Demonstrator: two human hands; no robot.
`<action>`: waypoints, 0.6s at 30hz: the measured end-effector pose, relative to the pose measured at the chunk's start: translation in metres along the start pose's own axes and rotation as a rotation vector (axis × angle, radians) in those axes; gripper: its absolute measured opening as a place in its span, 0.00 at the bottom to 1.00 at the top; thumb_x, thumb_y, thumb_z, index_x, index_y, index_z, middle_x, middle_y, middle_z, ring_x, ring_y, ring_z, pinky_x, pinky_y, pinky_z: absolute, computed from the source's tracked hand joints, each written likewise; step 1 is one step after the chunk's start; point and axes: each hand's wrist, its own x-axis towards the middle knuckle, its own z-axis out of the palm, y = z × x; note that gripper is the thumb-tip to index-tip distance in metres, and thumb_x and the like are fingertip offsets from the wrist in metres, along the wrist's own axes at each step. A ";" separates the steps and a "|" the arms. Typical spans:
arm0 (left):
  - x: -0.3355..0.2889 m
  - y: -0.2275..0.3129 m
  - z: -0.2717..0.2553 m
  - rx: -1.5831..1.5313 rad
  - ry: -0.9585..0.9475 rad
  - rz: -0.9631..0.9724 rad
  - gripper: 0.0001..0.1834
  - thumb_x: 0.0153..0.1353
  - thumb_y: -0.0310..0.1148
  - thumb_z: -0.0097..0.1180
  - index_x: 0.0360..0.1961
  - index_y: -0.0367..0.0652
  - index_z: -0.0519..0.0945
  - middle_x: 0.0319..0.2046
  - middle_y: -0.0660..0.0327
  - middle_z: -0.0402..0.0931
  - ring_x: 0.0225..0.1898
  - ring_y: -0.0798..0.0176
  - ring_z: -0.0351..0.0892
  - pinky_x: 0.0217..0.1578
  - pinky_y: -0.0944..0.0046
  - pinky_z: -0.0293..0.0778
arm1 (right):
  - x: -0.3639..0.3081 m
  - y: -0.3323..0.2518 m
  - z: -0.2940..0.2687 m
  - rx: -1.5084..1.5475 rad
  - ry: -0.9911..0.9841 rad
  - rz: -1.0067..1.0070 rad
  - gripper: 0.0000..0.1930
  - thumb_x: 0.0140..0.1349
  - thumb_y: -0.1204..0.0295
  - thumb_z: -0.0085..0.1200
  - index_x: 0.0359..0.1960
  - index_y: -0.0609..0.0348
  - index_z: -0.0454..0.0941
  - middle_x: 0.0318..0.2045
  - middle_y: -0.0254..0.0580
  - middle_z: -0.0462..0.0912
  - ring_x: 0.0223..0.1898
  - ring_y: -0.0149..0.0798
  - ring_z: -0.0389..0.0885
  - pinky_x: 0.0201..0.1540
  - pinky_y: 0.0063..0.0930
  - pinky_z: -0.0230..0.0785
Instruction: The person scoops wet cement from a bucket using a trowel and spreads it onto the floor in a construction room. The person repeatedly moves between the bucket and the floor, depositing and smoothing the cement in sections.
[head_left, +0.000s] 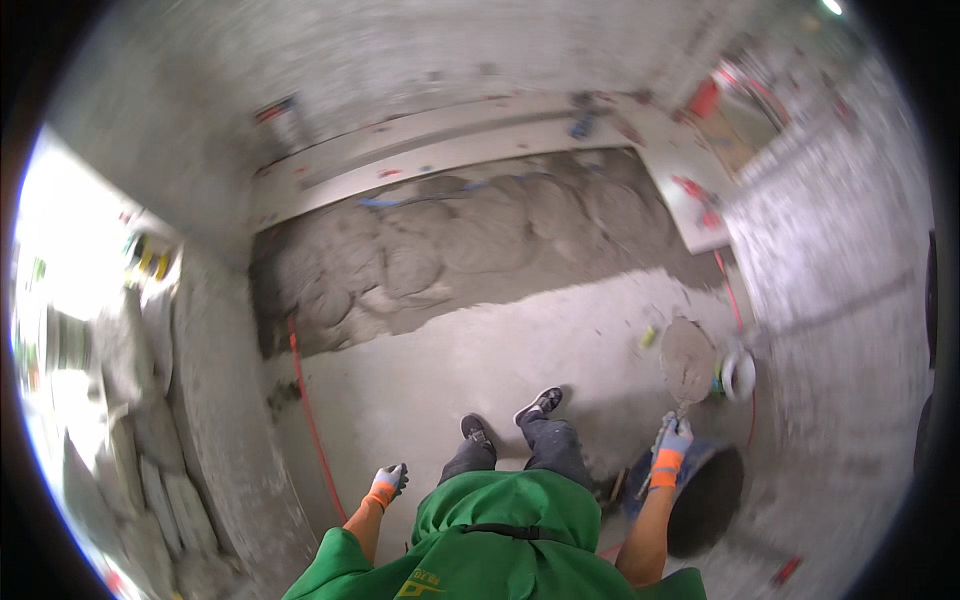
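In a grey glove with an orange cuff, my right hand (674, 436) is closed around the handle of a shovel (688, 360). Its oval blade is coated with grey mortar and hangs over the floor at the right. My left hand (391, 481), gloved the same way, hangs beside my left leg with its fingers curled in and nothing visible in them. Ahead of my feet, a bed of wet mortar (500, 230) lies in lumpy heaps along the far floor. Below my right hand stands a dark bucket (708, 505), partly hidden by my forearm.
Pale tiles (450, 150) with red clips border the mortar at the back and right. A white ring-shaped item (739, 375) sits by the right wall (840, 260). Red lines (312, 420) run along both sides. Stacked bags (150, 470) lie beyond the left wall.
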 end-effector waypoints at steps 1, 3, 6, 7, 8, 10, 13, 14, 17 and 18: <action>0.003 0.007 0.007 0.047 -0.030 -0.006 0.16 0.59 0.46 0.48 0.33 0.43 0.76 0.24 0.61 0.75 0.21 0.65 0.73 0.21 0.64 0.68 | 0.018 0.056 -0.022 -0.180 0.137 -0.112 0.10 0.60 0.63 0.48 0.29 0.55 0.74 0.11 0.27 0.66 0.08 0.25 0.60 0.12 0.23 0.57; 0.004 0.011 0.021 0.142 -0.078 -0.080 0.17 0.58 0.46 0.48 0.34 0.43 0.75 0.24 0.61 0.76 0.20 0.64 0.73 0.20 0.64 0.68 | 0.021 0.176 -0.075 -0.349 0.443 -0.309 0.11 0.59 0.63 0.49 0.26 0.57 0.74 0.14 0.33 0.72 0.10 0.28 0.64 0.13 0.26 0.58; 0.010 0.018 0.041 0.314 -0.079 -0.086 0.17 0.58 0.47 0.47 0.34 0.43 0.75 0.22 0.59 0.75 0.18 0.61 0.72 0.18 0.61 0.68 | 0.005 0.312 -0.164 -0.764 0.823 -0.472 0.13 0.58 0.61 0.50 0.23 0.57 0.73 0.13 0.35 0.72 0.10 0.31 0.66 0.13 0.28 0.57; 0.014 0.023 0.048 0.364 -0.074 -0.098 0.17 0.58 0.47 0.47 0.33 0.43 0.75 0.22 0.59 0.75 0.18 0.61 0.72 0.18 0.61 0.67 | -0.003 0.336 -0.202 -0.548 0.748 -0.161 0.13 0.58 0.61 0.50 0.22 0.56 0.72 0.12 0.35 0.70 0.10 0.30 0.65 0.12 0.28 0.56; 0.016 0.030 0.054 0.428 -0.043 -0.109 0.17 0.58 0.47 0.47 0.32 0.43 0.75 0.22 0.59 0.75 0.18 0.61 0.72 0.18 0.61 0.67 | -0.016 0.350 -0.227 -0.304 0.685 0.201 0.14 0.58 0.61 0.50 0.20 0.55 0.71 0.11 0.34 0.68 0.09 0.30 0.64 0.11 0.29 0.55; 0.025 0.054 0.075 0.542 0.006 -0.092 0.16 0.57 0.46 0.47 0.31 0.44 0.74 0.21 0.59 0.75 0.18 0.61 0.71 0.18 0.61 0.67 | -0.033 0.342 -0.280 -0.075 0.750 0.372 0.14 0.58 0.59 0.51 0.20 0.53 0.69 0.09 0.30 0.63 0.08 0.28 0.60 0.09 0.26 0.51; 0.031 0.106 0.134 0.652 0.002 -0.021 0.15 0.57 0.46 0.47 0.30 0.46 0.74 0.20 0.60 0.74 0.17 0.62 0.71 0.17 0.62 0.67 | -0.045 0.285 -0.355 0.228 0.682 0.554 0.12 0.60 0.60 0.47 0.23 0.52 0.68 0.08 0.30 0.61 0.07 0.29 0.60 0.08 0.26 0.52; 0.031 0.126 0.166 0.668 -0.013 0.025 0.15 0.57 0.46 0.47 0.30 0.46 0.74 0.20 0.61 0.74 0.17 0.63 0.71 0.17 0.62 0.67 | -0.048 0.271 -0.380 0.291 0.625 0.549 0.12 0.61 0.60 0.45 0.23 0.51 0.67 0.08 0.31 0.62 0.06 0.29 0.60 0.07 0.25 0.52; 0.020 0.164 0.304 0.735 -0.113 0.156 0.14 0.58 0.46 0.47 0.31 0.47 0.76 0.20 0.63 0.74 0.18 0.66 0.71 0.17 0.65 0.67 | -0.011 0.264 -0.460 0.103 0.478 0.653 0.11 0.60 0.63 0.45 0.26 0.57 0.71 0.10 0.32 0.65 0.08 0.30 0.63 0.10 0.27 0.60; 0.014 0.168 0.360 0.762 -0.176 0.170 0.13 0.59 0.43 0.47 0.33 0.45 0.76 0.21 0.62 0.74 0.19 0.68 0.71 0.18 0.67 0.67 | 0.014 0.276 -0.485 -0.032 0.393 0.717 0.13 0.61 0.63 0.46 0.24 0.58 0.71 0.13 0.34 0.68 0.10 0.29 0.66 0.10 0.27 0.61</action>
